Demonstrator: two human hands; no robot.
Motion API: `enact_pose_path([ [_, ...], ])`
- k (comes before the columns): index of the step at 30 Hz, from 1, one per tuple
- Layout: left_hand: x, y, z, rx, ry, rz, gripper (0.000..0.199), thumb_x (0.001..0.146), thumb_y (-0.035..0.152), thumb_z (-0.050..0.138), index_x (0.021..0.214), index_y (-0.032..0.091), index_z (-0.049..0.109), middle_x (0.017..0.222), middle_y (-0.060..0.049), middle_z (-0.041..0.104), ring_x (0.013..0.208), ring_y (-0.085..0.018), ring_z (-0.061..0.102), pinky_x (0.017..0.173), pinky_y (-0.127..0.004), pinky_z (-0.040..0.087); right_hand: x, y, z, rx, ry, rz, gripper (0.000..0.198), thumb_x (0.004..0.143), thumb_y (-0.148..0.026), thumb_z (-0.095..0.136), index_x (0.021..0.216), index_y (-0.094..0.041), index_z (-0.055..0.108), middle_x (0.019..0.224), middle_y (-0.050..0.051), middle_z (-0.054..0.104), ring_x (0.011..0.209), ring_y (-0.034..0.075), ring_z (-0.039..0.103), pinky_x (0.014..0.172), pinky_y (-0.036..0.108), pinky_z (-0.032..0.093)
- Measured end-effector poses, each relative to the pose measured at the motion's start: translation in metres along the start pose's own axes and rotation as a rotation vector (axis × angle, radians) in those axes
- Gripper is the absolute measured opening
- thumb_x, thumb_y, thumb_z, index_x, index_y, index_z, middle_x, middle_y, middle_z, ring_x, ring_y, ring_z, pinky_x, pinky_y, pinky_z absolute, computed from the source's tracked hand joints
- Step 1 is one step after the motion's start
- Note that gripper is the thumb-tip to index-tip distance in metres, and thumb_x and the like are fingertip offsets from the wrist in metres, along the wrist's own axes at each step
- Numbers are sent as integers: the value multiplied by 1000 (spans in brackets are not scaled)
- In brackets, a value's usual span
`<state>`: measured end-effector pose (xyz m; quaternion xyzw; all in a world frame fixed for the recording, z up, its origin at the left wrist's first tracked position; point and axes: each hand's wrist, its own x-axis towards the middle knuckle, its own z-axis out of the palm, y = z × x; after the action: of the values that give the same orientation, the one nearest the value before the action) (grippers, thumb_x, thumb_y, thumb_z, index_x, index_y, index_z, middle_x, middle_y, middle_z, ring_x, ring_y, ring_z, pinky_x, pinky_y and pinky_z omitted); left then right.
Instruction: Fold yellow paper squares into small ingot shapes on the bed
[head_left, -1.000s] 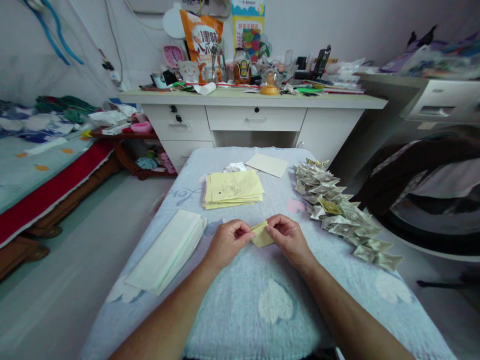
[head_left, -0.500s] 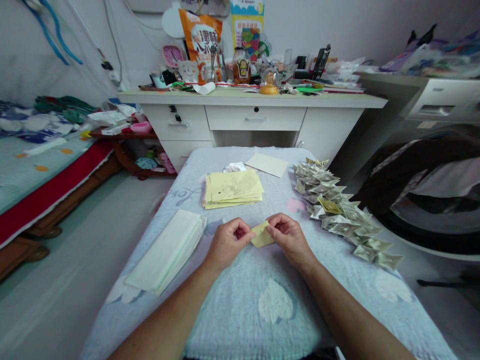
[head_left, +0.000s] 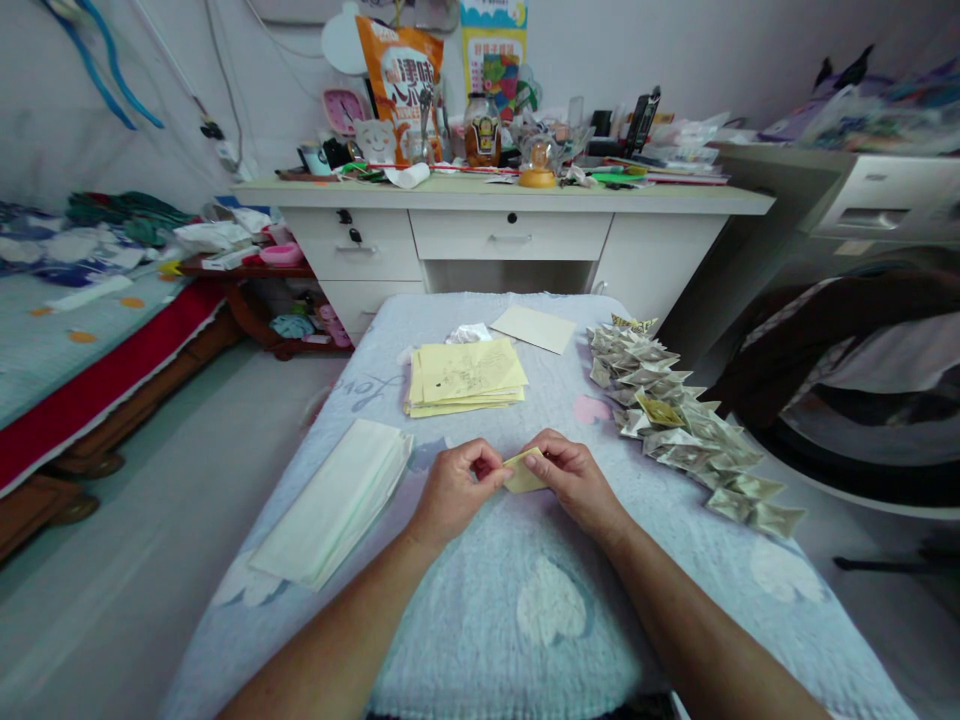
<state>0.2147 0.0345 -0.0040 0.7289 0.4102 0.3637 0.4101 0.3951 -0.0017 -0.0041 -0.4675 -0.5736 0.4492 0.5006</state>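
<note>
A small folded piece of yellow paper (head_left: 524, 476) is held between both hands above the cloth-covered table. My left hand (head_left: 459, 490) pinches its left end between thumb and fingers. At its upper right, my right hand (head_left: 576, 482) grips it, the thumb lying over the top edge. Beyond the hands lies a stack of yellow paper sheets (head_left: 469, 375) with dark printing on top. To the left is a pile of long pale folded paper (head_left: 334, 505). Many folded paper pieces (head_left: 667, 410) stand nested in rows on the right.
A cream card (head_left: 534, 329) and a crumpled white tissue (head_left: 469, 334) lie at the table's far end. Behind stands a white desk (head_left: 510, 200) loaded with jars and packets. A bed (head_left: 90, 330) is at left, a washing machine (head_left: 870, 210) at right.
My right thumb has shifted left along the top edge of the yellow paper, and the right fingers have moved slightly. My left hand keeps its pinch, almost still.
</note>
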Motion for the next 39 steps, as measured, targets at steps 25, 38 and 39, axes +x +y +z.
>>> enact_pose_path([
  [25,3,-9,-2,-231,-91,-129,21,78,35,64,75,14,64,65,1,58,60,-10,50,57,-20,38,2,4,1,28,32,38,26,78,-42,67,68,-18,65,69,-1,49,63,11,45,57,23,34],
  [38,5,-12,-2,-206,-42,-74,14,82,28,58,82,16,65,73,0,63,69,-13,55,66,-24,42,4,9,-4,-178,54,-42,25,82,-38,62,66,-18,59,68,-1,48,64,12,44,58,24,33],
  [39,4,-10,-2,-158,-31,-52,13,82,27,58,85,17,65,78,-1,64,74,-14,56,69,-25,42,4,8,-3,-223,60,-61,25,82,-36,62,65,-19,58,67,-1,47,63,12,44,58,24,33],
])
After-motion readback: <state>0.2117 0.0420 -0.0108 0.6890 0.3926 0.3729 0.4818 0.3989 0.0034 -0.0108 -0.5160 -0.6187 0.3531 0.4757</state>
